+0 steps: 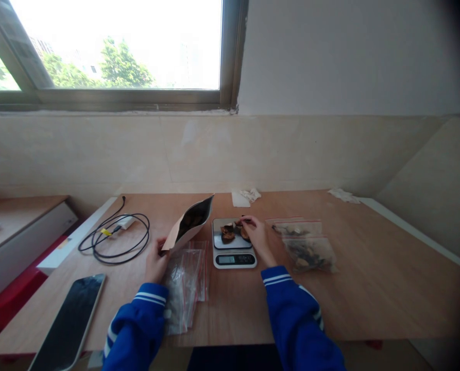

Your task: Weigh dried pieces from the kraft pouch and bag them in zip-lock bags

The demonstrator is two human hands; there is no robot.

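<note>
My left hand is closed on the lower left edge of an opened kraft-paper pouch. The pouch leans to the right, its mouth gaping, and dark brown pieces show inside. A small white kitchen scale with a lit display stands to its right. On the scale's plate lie several dried brown slices, curled and dark-edged, perhaps dried mushroom. My right hand is over the plate's right side, fingertips pinched at a dried brown slice, which the fingers partly hide.
Clear zip bags lie below the pouch. Filled zip bags lie right of the scale. A phone, a coiled black cable and a white charger are at left. Crumpled tissue lies near the wall.
</note>
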